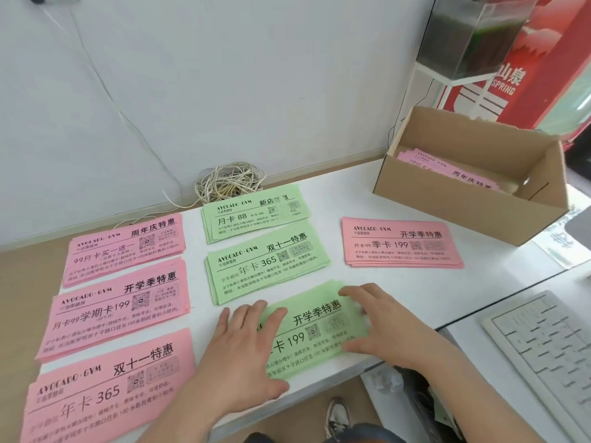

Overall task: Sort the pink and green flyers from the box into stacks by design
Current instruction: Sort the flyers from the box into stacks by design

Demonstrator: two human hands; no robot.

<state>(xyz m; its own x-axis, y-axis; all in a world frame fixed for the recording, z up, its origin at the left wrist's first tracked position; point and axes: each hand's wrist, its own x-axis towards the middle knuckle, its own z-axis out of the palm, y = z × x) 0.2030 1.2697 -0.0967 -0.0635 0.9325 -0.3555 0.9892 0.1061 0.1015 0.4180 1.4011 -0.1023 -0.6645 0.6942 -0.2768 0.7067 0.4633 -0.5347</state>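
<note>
We've got both hands flat, fingers spread, on the nearest green stack [315,327]: left hand [243,353] hides its left txt, right hand [380,321] its right edge. Box [473,199] at far right still holds pink flyers [447,169], mostly hidden by its wall. Nearest pink stack [105,388] is cut off at the btm.

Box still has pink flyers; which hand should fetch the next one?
Probably right. The cardboard box sits at the far right, on the right hand's side. The left hand would cross over the green stack both hands rest on.
</note>
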